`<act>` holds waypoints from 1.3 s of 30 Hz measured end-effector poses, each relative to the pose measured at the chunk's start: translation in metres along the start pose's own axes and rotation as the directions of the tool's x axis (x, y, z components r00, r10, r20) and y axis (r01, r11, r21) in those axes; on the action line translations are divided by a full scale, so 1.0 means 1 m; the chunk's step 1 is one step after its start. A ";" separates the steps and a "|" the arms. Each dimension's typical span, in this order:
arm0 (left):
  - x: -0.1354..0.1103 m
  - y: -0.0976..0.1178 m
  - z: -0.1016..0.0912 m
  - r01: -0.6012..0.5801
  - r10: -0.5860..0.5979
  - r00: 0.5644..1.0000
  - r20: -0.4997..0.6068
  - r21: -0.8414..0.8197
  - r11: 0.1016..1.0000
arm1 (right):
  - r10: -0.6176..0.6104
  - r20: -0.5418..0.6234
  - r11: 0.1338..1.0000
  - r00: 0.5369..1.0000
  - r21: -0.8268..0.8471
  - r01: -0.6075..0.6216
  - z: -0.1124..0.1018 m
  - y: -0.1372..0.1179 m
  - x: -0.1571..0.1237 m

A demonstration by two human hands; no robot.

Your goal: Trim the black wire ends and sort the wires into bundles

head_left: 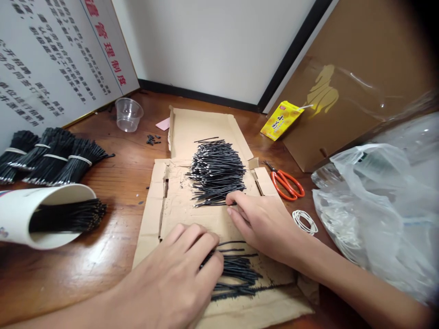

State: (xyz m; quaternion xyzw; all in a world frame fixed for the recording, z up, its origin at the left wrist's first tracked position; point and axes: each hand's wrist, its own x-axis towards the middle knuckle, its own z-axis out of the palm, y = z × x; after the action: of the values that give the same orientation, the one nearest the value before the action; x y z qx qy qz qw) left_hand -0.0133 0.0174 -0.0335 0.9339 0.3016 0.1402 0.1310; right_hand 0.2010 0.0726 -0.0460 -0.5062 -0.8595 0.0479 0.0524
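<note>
Short black wires with bare silvery ends lie in a large pile (219,164) on a flattened piece of cardboard (181,123). At the near right edge of that pile, my right hand (252,219) has thumb and forefinger pinched on the end of a black wire. A smaller pile of black wires (240,274) lies closer to me. My left hand (187,265) is curled over the left part of this near pile, with some wires under its fingers; the palm side is hidden.
Banded wire bundles (55,155) and a tipped paper cup (65,237) holding wires are at left. A clear plastic cup (128,114) stands behind. To the right are orange-handled scissors (286,183), white rubber bands (304,222), a yellow drink carton (283,119) and plastic bags (377,205).
</note>
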 end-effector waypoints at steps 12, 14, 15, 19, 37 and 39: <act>-0.003 0.000 0.000 0.047 -0.048 0.999 -0.005 -0.056 0.997 | -0.080 -0.070 0.978 0.994 0.186 0.092 -0.006 -0.001 -0.003; -0.003 0.000 0.000 0.036 -0.037 0.999 -0.013 -0.053 0.998 | -0.054 -0.084 0.988 0.995 0.142 0.066 -0.001 0.002 0.000; -0.003 0.000 0.000 0.026 -0.026 1.000 -0.010 -0.048 0.998 | -0.043 -0.073 0.992 0.996 0.119 0.051 0.000 0.002 0.001; -0.002 0.000 0.000 -0.004 0.004 1.000 -0.006 -0.035 0.999 | 0.001 0.010 0.998 1.000 0.063 -0.002 -0.004 0.000 0.000; 0.002 0.000 0.000 -0.047 0.050 0.997 -0.064 0.049 0.998 | -0.072 -0.041 0.995 0.997 0.063 0.075 0.000 -0.001 0.001; 0.002 0.000 0.001 -0.046 0.048 0.998 -0.046 0.042 0.998 | -0.062 -0.015 0.997 0.998 0.048 0.062 -0.002 -0.003 0.001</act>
State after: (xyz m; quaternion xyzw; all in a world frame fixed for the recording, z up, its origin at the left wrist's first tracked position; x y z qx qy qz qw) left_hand -0.0121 0.0184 -0.0338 0.9396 0.2855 0.1591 0.1016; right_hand 0.1980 0.0722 -0.0437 -0.4783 -0.8729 0.0638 0.0718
